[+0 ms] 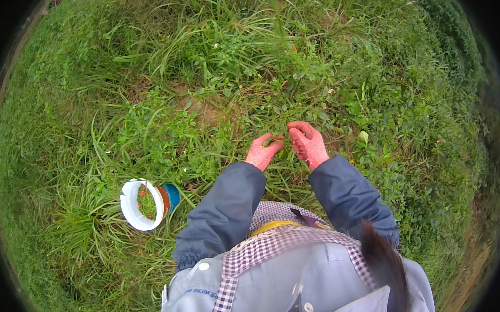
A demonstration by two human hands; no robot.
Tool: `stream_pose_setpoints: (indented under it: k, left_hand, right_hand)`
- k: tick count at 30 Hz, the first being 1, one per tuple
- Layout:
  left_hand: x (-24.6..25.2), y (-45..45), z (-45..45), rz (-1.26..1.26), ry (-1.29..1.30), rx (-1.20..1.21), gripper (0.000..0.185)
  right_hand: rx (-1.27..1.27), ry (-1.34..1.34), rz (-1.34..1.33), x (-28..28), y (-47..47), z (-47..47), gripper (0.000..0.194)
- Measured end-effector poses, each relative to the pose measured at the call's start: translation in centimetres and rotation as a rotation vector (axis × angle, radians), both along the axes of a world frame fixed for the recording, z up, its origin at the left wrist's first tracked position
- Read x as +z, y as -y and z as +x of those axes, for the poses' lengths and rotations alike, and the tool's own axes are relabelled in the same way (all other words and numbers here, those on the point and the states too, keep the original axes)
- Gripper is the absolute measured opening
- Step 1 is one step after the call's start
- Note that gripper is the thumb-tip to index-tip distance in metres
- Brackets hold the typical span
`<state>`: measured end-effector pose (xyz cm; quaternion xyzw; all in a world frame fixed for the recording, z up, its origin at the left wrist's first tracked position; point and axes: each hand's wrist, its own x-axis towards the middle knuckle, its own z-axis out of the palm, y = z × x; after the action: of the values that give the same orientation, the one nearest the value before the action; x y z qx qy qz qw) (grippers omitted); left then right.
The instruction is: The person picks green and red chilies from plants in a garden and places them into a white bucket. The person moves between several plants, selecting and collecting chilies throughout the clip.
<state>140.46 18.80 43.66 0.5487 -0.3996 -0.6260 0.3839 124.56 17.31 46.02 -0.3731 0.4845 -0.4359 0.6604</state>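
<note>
Both of my hands wear pinkish-red work gloves and are held close together, low over the green plants in front of my body. My left hand (265, 151) is curled around a small green item (267, 142), which looks like a chili pepper and shows between thumb and fingers. Just to its right, my right hand (307, 144) has its thumb and forefinger drawn together beside thin stems and leaves. Whether anything sits between those fingertips is too small to tell. Low leafy plants (279, 111) lie right beyond both hands.
To my left a white-rimmed plastic bucket (126, 205) stands in the grass, tilted in view, holding many green and some red chili peppers (147, 205). Long grass clumps (84, 217) surround it. Bare soil (206, 112) shows ahead. Taller bushes (443, 19) rise at the far right.
</note>
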Motion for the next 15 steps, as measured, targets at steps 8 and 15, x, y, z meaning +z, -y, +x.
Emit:
stream_pose_setpoints:
  k: [8, 15]
  left_hand:
    - [-1.1, 0.5, -0.7, 0.045, -0.212, 0.164, 0.033]
    - [-3.0, 0.4, 0.0, -0.269, 0.017, 0.066, 0.035]
  right_hand:
    - [0.017, -0.744, -0.665, -1.2, -2.9, -0.1, 0.029]
    - [0.018, -0.711, -0.54, -2.4, -2.3, 0.2, 0.02]
